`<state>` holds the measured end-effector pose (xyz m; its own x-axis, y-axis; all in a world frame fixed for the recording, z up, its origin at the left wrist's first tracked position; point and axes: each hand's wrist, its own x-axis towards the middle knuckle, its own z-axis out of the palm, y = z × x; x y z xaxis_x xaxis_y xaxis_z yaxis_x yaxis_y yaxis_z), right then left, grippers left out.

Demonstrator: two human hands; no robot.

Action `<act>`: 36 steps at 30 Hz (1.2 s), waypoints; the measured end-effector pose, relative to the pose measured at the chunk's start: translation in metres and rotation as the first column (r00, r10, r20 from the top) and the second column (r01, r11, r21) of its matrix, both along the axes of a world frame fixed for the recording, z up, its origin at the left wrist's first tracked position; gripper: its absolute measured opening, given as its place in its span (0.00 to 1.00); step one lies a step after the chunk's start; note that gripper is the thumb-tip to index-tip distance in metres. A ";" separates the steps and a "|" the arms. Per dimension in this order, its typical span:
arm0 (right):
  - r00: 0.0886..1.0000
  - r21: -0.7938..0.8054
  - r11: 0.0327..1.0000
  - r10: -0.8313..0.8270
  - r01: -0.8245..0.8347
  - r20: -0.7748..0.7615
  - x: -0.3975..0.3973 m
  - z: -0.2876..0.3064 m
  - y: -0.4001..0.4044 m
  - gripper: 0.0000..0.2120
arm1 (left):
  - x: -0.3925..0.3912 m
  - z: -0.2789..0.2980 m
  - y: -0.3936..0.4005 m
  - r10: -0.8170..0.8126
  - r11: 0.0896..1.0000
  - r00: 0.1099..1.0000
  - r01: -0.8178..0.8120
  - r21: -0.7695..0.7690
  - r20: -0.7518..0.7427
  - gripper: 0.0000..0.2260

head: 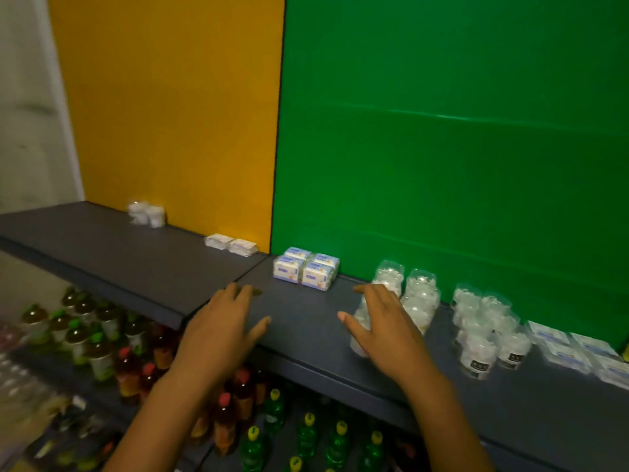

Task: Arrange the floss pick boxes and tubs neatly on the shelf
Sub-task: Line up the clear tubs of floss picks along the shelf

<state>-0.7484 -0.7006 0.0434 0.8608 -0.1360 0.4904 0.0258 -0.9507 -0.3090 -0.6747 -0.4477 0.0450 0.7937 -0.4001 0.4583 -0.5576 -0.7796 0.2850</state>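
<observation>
A dark grey shelf [136,260] carries floss pick goods along its back wall. White and blue boxes [306,269] stand stacked in a block at the middle. Clear tubs [420,294] full of white picks stand to their right, and more tubs [486,332] farther right. My left hand [224,328] hovers over the shelf's front edge with fingers spread, holding nothing. Over the nearest tubs, my right hand [381,328] is spread open and partly hides them; whether it touches them I cannot tell.
Flat white packs [231,245] and two small white tubs [146,212] sit farther left on the shelf. Flat blue and white boxes [578,352] lie at the far right. Below the shelf stand several drink bottles [102,338] and green bottles [306,434].
</observation>
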 end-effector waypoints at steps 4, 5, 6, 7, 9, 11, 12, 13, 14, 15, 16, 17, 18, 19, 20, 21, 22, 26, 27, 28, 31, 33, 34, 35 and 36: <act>0.998 -0.002 0.998 0.066 -0.066 -0.022 0.029 0.001 0.062 0.26 | 0.008 -0.005 0.069 0.085 0.996 0.996 -0.086 0.013 0.013 0.23; 0.996 0.007 0.996 0.088 -0.088 -0.026 0.037 0.002 0.078 0.26 | 0.010 -0.007 0.087 0.108 0.994 0.994 -0.108 0.013 0.012 0.22; 0.993 0.021 0.993 0.118 -0.117 -0.026 0.045 0.002 0.094 0.26 | 0.012 -0.008 0.104 0.130 0.991 0.991 -0.130 0.013 0.013 0.22; 0.988 0.037 0.988 0.150 -0.149 -0.024 0.053 0.001 0.109 0.26 | 0.014 -0.008 0.121 0.153 0.988 0.988 -0.153 0.015 0.012 0.22; 0.979 0.062 0.977 0.205 -0.203 -0.019 0.066 0.000 0.137 0.25 | 0.019 -0.009 0.152 0.197 0.980 0.980 -0.197 0.011 0.006 0.22; 0.969 0.073 0.967 0.247 -0.245 -0.024 0.079 -0.002 0.163 0.24 | 0.024 -0.011 0.180 0.242 0.970 0.970 -0.242 0.018 0.001 0.22; 0.964 0.073 0.962 0.264 -0.261 -0.028 0.086 -0.002 0.174 0.24 | 0.026 -0.011 0.192 0.263 0.964 0.965 -0.263 0.020 0.001 0.22; 0.960 0.071 0.958 0.280 -0.277 -0.031 0.093 -0.002 0.184 0.24 | 0.029 -0.012 0.203 0.282 0.959 0.959 -0.282 0.016 -0.002 0.22; 0.955 0.069 0.954 0.294 -0.292 -0.033 0.100 -0.002 0.194 0.24 | 0.032 -0.013 0.213 0.297 0.955 0.955 -0.297 0.008 -0.007 0.22; 0.951 0.067 0.950 0.309 -0.306 -0.030 0.108 -0.002 0.203 0.24 | 0.034 -0.013 0.222 0.308 0.951 0.951 -0.308 0.000 -0.012 0.22; 0.946 0.064 0.945 0.322 -0.319 -0.027 0.116 -0.001 0.211 0.24 | 0.038 -0.013 0.231 0.320 0.947 0.947 -0.320 -0.003 -0.012 0.21; 0.942 0.056 0.942 0.333 -0.332 -0.023 0.125 0.000 0.218 0.24 | 0.041 -0.013 0.238 0.336 0.942 0.942 -0.336 -0.004 -0.008 0.21; 0.939 0.046 0.939 0.343 -0.342 -0.022 0.134 0.000 0.225 0.24 | 0.045 -0.013 0.245 0.354 0.935 0.935 -0.354 -0.003 0.001 0.21; 0.936 0.035 0.936 0.351 -0.351 -0.022 0.143 0.001 0.231 0.24 | 0.050 -0.014 0.251 0.371 0.929 0.928 -0.371 -0.004 0.010 0.21; 0.933 0.028 0.933 0.359 -0.359 -0.022 0.153 0.001 0.237 0.24 | 0.055 -0.014 0.257 0.387 0.922 0.922 -0.387 -0.001 0.017 0.20; 0.930 0.024 0.930 0.368 -0.367 -0.022 0.162 0.001 0.242 0.24 | 0.061 -0.014 0.262 0.401 0.916 0.916 -0.401 0.005 0.019 0.21; 0.927 0.021 0.927 0.376 -0.375 -0.021 0.172 0.000 0.247 0.24 | 0.067 -0.014 0.267 0.414 0.910 0.910 -0.415 0.013 0.020 0.21; 0.914 0.030 0.914 0.406 -0.405 -0.010 0.215 -0.004 0.265 0.25 | 0.100 -0.014 0.282 0.460 0.887 0.888 -0.461 0.034 0.022 0.21; 0.911 0.033 0.911 0.412 -0.411 -0.010 0.227 -0.004 0.268 0.24 | 0.110 -0.012 0.285 0.468 0.882 0.883 -0.469 0.034 0.030 0.22; 0.909 0.036 0.908 0.417 -0.417 -0.010 0.239 -0.003 0.271 0.24 | 0.120 -0.009 0.288 0.474 0.879 0.880 -0.475 0.038 0.037 0.22; 0.903 0.056 0.901 0.429 -0.430 0.028 0.277 0.007 0.278 0.24 | 0.153 0.008 0.292 0.493 0.866 0.868 -0.496 0.059 0.057 0.23; 0.897 0.055 0.896 0.436 -0.440 0.070 0.302 0.015 0.282 0.24 | 0.178 0.022 0.294 0.505 0.859 0.859 -0.509 0.054 0.081 0.23; 0.895 0.045 0.895 0.439 -0.443 0.084 0.315 0.019 0.284 0.24 | 0.189 0.027 0.295 0.509 0.856 0.855 -0.515 0.044 0.098 0.23; 0.893 0.033 0.895 0.441 -0.445 0.089 0.326 0.021 0.285 0.24 | 0.200 0.030 0.296 0.514 0.853 0.851 -0.520 0.035 0.109 0.23; 0.893 0.022 0.895 0.441 -0.445 0.094 0.340 0.022 0.287 0.24 | 0.212 0.031 0.296 0.515 0.853 0.849 -0.521 0.030 0.117 0.22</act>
<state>-0.4084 -0.4134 0.0653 0.7921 0.2276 0.5663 0.4690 -0.8208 -0.3261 -0.4629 -0.1514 0.0762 0.8440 0.0274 0.5357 -0.0914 -0.9768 0.1939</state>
